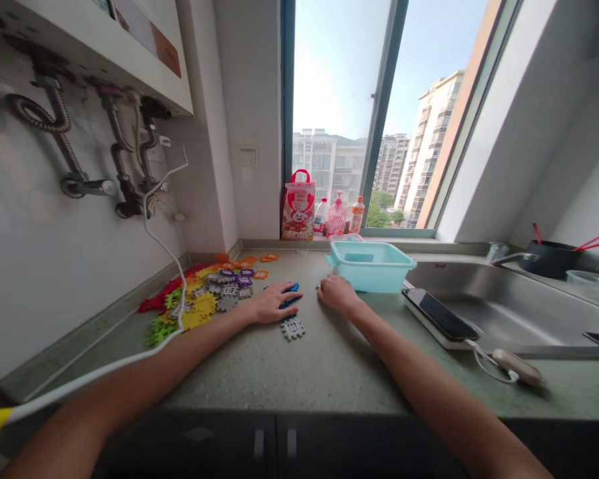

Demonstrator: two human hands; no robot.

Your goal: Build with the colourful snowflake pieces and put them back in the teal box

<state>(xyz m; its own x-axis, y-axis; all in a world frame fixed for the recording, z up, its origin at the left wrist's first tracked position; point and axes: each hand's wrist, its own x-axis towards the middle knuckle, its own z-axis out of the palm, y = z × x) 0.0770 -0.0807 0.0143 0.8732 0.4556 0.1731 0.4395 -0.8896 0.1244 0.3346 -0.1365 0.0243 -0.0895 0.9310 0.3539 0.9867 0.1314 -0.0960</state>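
Note:
My left hand (275, 303) lies over blue interlocking puzzle pieces (293, 288), its fingers spread and partly covering them. Just below its fingertips, a grey puzzle piece (293, 330) with a windowed middle lies flat on the counter. My right hand (336, 293) is closed, knuckles up, beside the light blue plastic basin (374, 283). A small grey edge shows at its fingertips and looks like another puzzle piece, mostly hidden by the hand. Left of my left hand is a heap of puzzle pieces (202, 307) in red, orange, yellow, green, purple and grey.
A white cable (152, 233) hangs across the heap. Right of the basin lie a phone (439, 316) and a power bank (519, 368) beside the steel sink (504, 299). A red-and-white bag (298, 209) and bottles (337, 216) stand at the window.

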